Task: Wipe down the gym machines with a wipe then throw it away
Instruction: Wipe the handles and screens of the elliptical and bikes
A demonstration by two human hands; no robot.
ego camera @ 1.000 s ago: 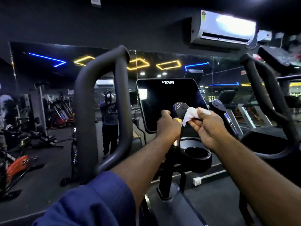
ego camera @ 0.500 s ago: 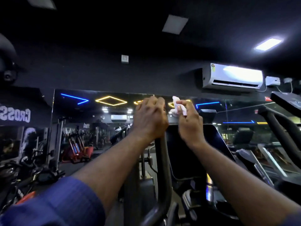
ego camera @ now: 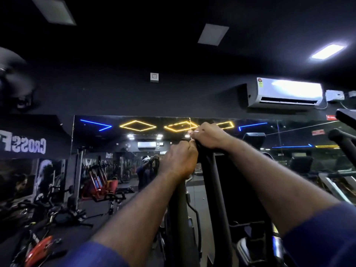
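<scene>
Our left hand (ego camera: 178, 160) is wrapped round the top of the dark handlebar (ego camera: 211, 182) of the machine in front of us, fingers curled tight on the bar. Our right hand (ego camera: 209, 136) sits just above it on the same handlebar, also curled over, and it grips the wipe (ego camera: 195, 132) against the bar. We see only small white scraps of the wipe poking out between the fingers on the side facing the left hand; the rest is hidden under the palm. The two hands touch, or very nearly so, at the knuckles.

Below the hands the handlebar runs down toward us between our two forearms, and both blue sleeves (ego camera: 323, 237) show at the bottom edge.

Behind the handlebar a wide mirror (ego camera: 115, 135) spans the wall. In it, left of the handlebar, we make out a person's reflection (ego camera: 145, 170), and higher up yellow diamond lights (ego camera: 137, 125) and blue strip lights.

Far left of the handlebar and lower stand exercise bikes (ego camera: 57, 209), with something red-orange (ego camera: 38, 249) near the corner. Right of the handlebar, another machine's dark arm (ego camera: 342, 139) rises at the edge. Above and right of the handlebar a white air conditioner (ego camera: 285, 93) hangs on the black wall, and higher still a ceiling light (ego camera: 327, 52) glows.
</scene>
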